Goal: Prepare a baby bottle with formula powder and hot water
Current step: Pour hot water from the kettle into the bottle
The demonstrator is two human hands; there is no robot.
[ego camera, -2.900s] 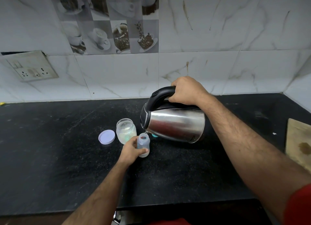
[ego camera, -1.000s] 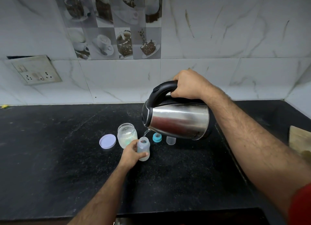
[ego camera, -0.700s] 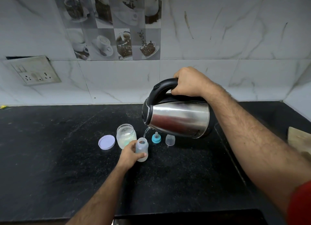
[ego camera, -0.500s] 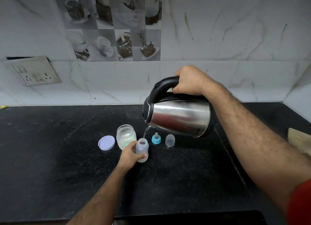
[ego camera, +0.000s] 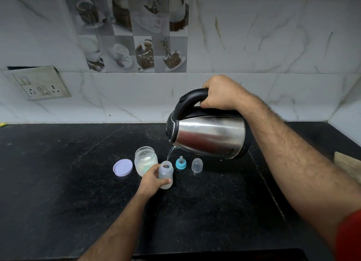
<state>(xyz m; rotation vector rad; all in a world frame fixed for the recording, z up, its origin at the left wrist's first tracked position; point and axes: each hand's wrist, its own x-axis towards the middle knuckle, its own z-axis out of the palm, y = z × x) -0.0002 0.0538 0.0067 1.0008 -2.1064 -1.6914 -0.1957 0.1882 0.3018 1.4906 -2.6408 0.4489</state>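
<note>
A small clear baby bottle (ego camera: 166,173) stands upright on the black counter (ego camera: 58,182), and my left hand (ego camera: 151,180) grips it from the left. My right hand (ego camera: 222,92) holds the black handle of a steel kettle (ego camera: 209,136), tipped left above the bottle. A thin stream of water (ego camera: 169,154) runs from the spout into the bottle's open neck. Pale liquid shows at the bottle's bottom. The blue nipple ring (ego camera: 181,163) and the clear cap (ego camera: 197,165) stand just right of the bottle.
An open jar of white powder (ego camera: 145,160) stands left of the bottle, its lilac lid (ego camera: 123,167) beside it. A wooden board (ego camera: 349,166) lies at the right edge. A socket plate (ego camera: 41,84) is on the tiled wall.
The kettle has risen a little and tipped further while water keeps running into the bottle. The nipple ring and cap have come into view beneath it. My left hand stays on the bottle.
</note>
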